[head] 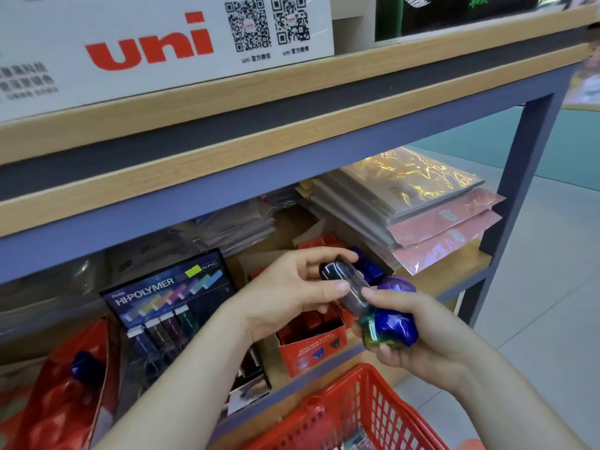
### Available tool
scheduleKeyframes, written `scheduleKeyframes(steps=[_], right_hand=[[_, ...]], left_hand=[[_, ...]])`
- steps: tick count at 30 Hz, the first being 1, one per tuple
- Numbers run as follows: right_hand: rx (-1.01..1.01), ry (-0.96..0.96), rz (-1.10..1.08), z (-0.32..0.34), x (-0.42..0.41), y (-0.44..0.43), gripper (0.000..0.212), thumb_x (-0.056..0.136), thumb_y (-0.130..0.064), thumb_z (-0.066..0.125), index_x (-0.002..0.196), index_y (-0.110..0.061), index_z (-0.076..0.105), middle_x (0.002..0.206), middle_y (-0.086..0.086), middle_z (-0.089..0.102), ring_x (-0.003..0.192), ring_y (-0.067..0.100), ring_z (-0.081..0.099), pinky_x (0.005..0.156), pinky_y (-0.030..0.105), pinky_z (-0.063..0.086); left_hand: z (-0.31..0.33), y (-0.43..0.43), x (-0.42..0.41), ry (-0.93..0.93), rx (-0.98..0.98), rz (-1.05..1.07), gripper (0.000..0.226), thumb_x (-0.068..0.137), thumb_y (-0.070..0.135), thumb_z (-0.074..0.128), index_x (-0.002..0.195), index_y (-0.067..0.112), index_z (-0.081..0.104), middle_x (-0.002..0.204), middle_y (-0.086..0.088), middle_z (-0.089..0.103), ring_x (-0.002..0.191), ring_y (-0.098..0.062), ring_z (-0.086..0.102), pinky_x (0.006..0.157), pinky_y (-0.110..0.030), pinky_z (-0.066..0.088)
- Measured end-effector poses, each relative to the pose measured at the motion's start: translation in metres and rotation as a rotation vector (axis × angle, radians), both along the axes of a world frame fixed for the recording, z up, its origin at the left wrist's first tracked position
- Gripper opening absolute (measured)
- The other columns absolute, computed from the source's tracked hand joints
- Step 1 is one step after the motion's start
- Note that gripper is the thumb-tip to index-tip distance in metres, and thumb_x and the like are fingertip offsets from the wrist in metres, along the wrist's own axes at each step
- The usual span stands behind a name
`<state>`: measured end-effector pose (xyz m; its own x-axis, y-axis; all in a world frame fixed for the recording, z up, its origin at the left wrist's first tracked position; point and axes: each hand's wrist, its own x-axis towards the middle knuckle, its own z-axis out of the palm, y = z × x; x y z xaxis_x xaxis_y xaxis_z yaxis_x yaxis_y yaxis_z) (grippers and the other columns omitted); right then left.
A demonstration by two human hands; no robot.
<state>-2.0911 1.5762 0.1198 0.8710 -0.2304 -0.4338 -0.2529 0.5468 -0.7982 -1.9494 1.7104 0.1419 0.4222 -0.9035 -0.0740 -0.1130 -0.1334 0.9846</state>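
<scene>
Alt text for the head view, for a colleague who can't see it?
The right hand grips a shiny blue sharpener while the left hand pinches its dark clear cap, in front of a shop shelf. A red box sits behind them, a red basket below.

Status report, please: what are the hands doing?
Left hand pinches dark clear cap. Right hand grips blue sharpener. Red basket below, not in the way.

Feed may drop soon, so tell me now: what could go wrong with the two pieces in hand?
The left hand pinches the dark clear cover by thumb and fingertips only; it could slip and drop toward the red basket or the floor. The blue sharpener in the right hand looks glossy; a hard pull or twist might jerk it loose.
</scene>
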Motion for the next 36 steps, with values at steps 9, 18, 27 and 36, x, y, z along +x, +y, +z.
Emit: scheduleKeyframes(steps=[9, 18, 27, 36], right_hand=[[0.028, -0.024, 0.117, 0.001, 0.012, 0.026, 0.058, 0.070, -0.074, 0.058, 0.062, -0.019, 0.074, 0.086, 0.010, 0.067, 0.076, 0.020, 0.063, 0.051, 0.030, 0.052], [0.069, -0.162, 0.072, 0.006, 0.022, 0.058, 0.063, 0.083, -0.070, 0.051, 0.105, -0.014, 0.071, 0.088, 0.012, 0.072, 0.073, 0.023, 0.066, 0.069, 0.040, 0.053], [-0.094, -0.275, 0.143, 0.016, 0.013, 0.072, 0.032, 0.085, -0.044, 0.063, 0.106, -0.023, 0.073, 0.092, 0.005, 0.070, 0.074, 0.016, 0.063, 0.054, 0.030, 0.050], [-0.198, -0.264, 0.355, 0.024, 0.026, 0.149, 0.029, 0.088, -0.042, 0.057, 0.095, -0.016, 0.066, 0.068, 0.001, 0.066, 0.055, 0.010, 0.061, 0.044, 0.024, 0.047]], left_hand=[[0.023, 0.031, -0.010, 0.076, -0.099, 0.476, 0.022, 0.094, -0.003, 0.045, 0.103, 0.009, 0.061, 0.079, -0.013, 0.064, 0.071, -0.027, 0.067, 0.068, -0.040, 0.056], [0.016, 0.051, -0.058, -0.644, 0.178, 0.459, 0.043, 0.063, 0.052, 0.081, 0.101, 0.049, 0.060, 0.089, 0.019, 0.059, 0.080, 0.001, 0.059, 0.070, -0.014, 0.047], [0.020, 0.082, -0.052, -0.150, -0.124, 0.628, 0.034, 0.075, 0.002, 0.078, 0.096, 0.028, 0.074, 0.094, -0.003, 0.071, 0.068, -0.025, 0.068, 0.056, -0.029, 0.053], [0.025, 0.179, -0.074, -0.142, -0.064, 0.736, 0.024, 0.064, 0.034, 0.077, 0.087, 0.027, 0.074, 0.076, 0.001, 0.069, 0.046, -0.018, 0.056, 0.042, -0.027, 0.045]])
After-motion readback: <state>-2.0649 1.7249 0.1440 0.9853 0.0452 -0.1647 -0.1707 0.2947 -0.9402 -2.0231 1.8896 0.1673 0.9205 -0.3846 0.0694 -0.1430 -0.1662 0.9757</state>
